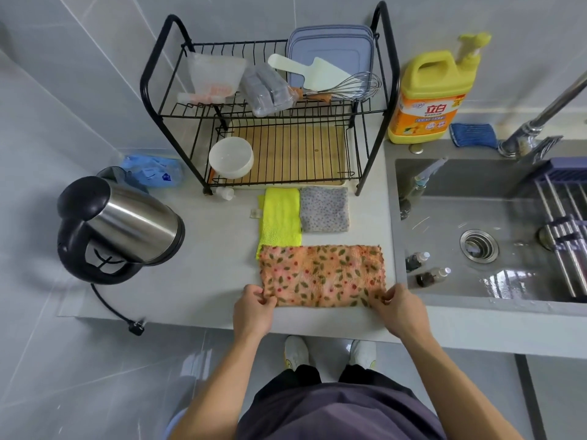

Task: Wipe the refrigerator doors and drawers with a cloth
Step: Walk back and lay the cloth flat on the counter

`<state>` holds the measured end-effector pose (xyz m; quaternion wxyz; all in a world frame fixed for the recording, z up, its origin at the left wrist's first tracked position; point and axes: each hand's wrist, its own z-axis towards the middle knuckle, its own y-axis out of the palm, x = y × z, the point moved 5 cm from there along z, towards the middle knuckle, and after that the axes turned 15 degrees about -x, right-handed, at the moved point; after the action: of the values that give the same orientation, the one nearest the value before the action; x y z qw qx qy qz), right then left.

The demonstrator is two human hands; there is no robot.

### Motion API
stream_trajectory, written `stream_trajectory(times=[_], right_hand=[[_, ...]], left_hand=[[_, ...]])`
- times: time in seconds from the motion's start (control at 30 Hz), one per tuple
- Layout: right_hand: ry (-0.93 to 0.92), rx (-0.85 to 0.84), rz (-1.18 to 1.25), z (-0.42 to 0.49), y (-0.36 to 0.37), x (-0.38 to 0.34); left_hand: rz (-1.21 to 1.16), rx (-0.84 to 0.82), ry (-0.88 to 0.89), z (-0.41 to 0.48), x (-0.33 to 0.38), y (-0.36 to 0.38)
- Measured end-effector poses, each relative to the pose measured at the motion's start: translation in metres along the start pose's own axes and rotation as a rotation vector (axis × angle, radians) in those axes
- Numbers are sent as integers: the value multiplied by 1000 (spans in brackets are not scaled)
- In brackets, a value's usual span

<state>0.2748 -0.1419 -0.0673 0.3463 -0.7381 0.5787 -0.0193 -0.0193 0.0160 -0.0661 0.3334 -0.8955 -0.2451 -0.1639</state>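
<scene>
Fingers [266,300] of your left hand [254,312] and right hand [401,309] pinch the near corners of the floral cloth [320,274] lying flat on the surface [206,249], so lift both corners evenly to keep it from bunching.

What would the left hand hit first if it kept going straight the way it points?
The left hand pinches a near corner of the floral cloth, so it would slide across that cloth first. Beyond it, the hand would probably meet the yellow cloth, though depth is hard to judge.
</scene>
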Motion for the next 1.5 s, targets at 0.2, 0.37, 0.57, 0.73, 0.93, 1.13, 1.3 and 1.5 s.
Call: stream_trajectory(times=[0.2,0.37,0.57,0.73,0.93,1.13,1.3,1.5], right_hand=[[64,-28,148,2,-4,12],[40,-82,443,-1,-6,7],[-462,1,360,-49,5,-83],[-805,-279,-96,-85,73,-139],[-702,-129,-253,-67,85,-113],[-682,-117,-452,-42,88,-92],[-693,39,-297,-39,81,-86],[-651,33,-630,-37,84,-79]], left_hand=[[-25,-76,-111,-2,-8,-3],[-77,17,42,-14,-4,-3],[-338,-205,345,-27,37,19],[-912,-420,100,-22,33,38],[-648,-198,189,-16,10,22],[-288,-8,168,-13,-12,10],[-83,132,252,-21,-8,2],[396,10,443,-23,12,25]])
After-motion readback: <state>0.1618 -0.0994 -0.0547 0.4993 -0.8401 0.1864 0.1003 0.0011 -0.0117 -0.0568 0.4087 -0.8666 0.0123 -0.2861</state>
